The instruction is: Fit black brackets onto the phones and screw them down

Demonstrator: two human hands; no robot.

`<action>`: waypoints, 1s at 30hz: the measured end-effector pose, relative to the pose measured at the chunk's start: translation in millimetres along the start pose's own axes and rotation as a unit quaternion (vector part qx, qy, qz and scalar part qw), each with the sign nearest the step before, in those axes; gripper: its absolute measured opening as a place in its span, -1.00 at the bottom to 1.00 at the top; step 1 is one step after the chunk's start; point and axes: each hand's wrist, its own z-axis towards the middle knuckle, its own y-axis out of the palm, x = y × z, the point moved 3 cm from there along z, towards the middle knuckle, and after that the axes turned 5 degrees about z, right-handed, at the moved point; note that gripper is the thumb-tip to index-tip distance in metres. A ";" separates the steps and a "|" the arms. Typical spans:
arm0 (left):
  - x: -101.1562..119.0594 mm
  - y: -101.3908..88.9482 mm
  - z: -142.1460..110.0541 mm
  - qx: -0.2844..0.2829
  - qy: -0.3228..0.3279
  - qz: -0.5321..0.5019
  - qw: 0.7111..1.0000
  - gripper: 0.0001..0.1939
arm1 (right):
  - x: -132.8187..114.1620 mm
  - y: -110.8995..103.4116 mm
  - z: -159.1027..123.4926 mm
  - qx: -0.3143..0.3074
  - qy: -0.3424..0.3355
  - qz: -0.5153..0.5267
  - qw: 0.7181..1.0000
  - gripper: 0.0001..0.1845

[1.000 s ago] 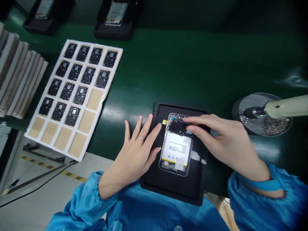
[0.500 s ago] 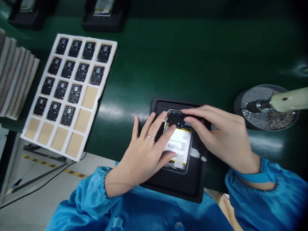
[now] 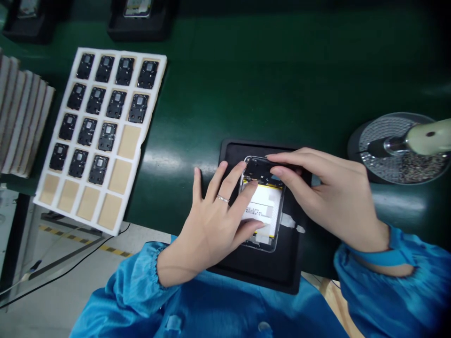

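Note:
An opened phone with a white battery lies face down in a black foam holder at the near edge of the green table. My left hand rests flat on the phone's left side, fingers spread over the battery. My right hand pinches a small black cover part with thumb and forefinger and holds it on the phone's top end.
A white foam tray with several black parts and empty tan pockets lies at the left. Stacked trays stand at the far left. A round screw dish with a cream tool handle over it sits right. Two more holders lie beyond.
My left hand slid right from the holder's edge onto the phone's battery. My right hand kept the black part at the phone's top, pressing it lower. The view shifted slightly.

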 end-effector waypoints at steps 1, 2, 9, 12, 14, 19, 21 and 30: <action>1.4 -0.6 0.5 -0.004 0.000 0.013 1.000 -0.29 | -0.6 -0.1 -0.3 0.001 -0.001 -0.001 1.000 -0.78; 2.6 -1.3 0.8 -0.008 0.000 0.026 1.000 -0.30 | -1.0 0.0 -0.8 0.004 0.000 0.000 1.000 -0.78; 5.9 -6.1 1.4 -0.015 0.013 0.066 0.998 -0.30 | 1.2 3.9 -6.3 0.040 0.011 0.001 0.999 -0.77; 6.3 -7.6 1.6 -0.022 0.014 0.077 0.997 -0.30 | 2.7 2.8 -8.1 0.049 0.022 0.008 0.999 -0.72; 7.3 -9.2 2.0 -0.020 0.017 0.088 0.996 -0.30 | 2.9 1.3 -8.6 0.050 0.029 0.004 0.998 -0.68; 9.6 -13.2 3.9 -0.015 0.028 0.117 0.993 -0.33 | 2.2 -1.4 -7.7 0.036 0.031 -0.012 0.999 -0.64; 10.2 -14.5 4.5 -0.015 0.029 0.127 0.991 -0.34 | 2.1 -2.1 -7.3 0.035 0.032 -0.006 0.999 -0.63; 13.2 -18.5 6.6 -0.026 0.035 0.157 0.987 -0.34 | 0.5 -2.1 -5.8 0.026 0.013 -0.001 1.000 -0.61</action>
